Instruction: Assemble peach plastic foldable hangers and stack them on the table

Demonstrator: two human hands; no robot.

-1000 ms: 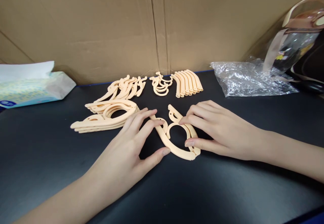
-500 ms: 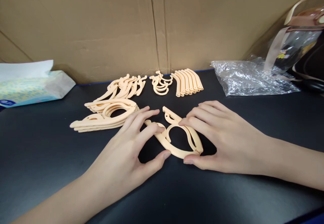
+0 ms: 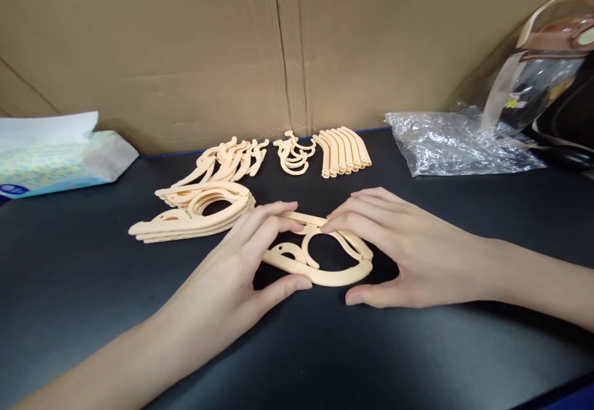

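A peach plastic hanger part, curved pieces folded into a loop, lies flat on the black table. My left hand pinches its left end between thumb and fingers. My right hand rests on its right end, fingertips on the top edge and thumb on the table by the lower edge. A stack of folded hanger parts lies just to the left of my left fingers.
Rows of loose peach parts sit farther back: arms, hooks and curved bars. A tissue pack is at the left, a crumpled clear bag and a bag at the right. A cardboard wall closes the back.
The hanger part has turned from standing slantwise to lying nearly level, its two arms folded closer together. Both hands followed it; my right thumb slid down to the table.
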